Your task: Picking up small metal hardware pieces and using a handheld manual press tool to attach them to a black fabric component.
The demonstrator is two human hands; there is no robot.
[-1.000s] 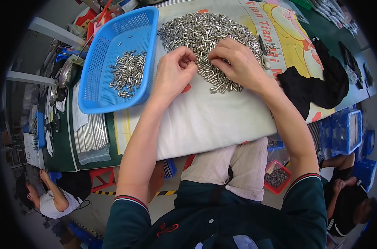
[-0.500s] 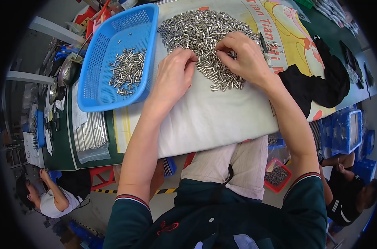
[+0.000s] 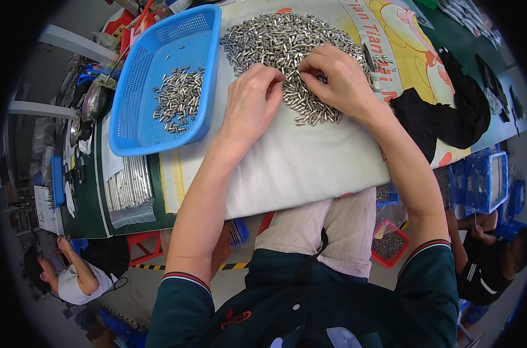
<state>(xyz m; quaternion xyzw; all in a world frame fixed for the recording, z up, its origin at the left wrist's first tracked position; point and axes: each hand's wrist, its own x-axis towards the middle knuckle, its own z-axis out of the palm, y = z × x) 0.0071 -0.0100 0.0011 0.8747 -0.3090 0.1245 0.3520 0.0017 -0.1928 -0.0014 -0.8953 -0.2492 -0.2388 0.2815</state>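
A work table is seen from above, covered by a white cloth (image 3: 298, 168) on which a large heap of small silver metal pins (image 3: 287, 43) is spread near the far edge. The left hand (image 3: 251, 107) is laid at the near side of the heap, its fingers curled and its fingertips pressed among the pins; whether a pin is actually pinched cannot be told. The right hand (image 3: 339, 78) is set just beside it on the heap, fingers bent and tips drawn toward the left hand, seemingly nipping a pin or two, though the grip itself is hidden. To the left of the heap, a blue plastic basket (image 3: 197, 35) is placed, touching the cloth, with a smaller scatter of the same pins (image 3: 176, 98) inside. A black garment (image 3: 443, 119) is draped to the right, and a bundle of metal rods (image 3: 127, 185) lies at the near left. The pins are judged to be stiff, smooth, light singly and apt to roll or slip, so each is best taken at mid-length between thumb and forefinger.
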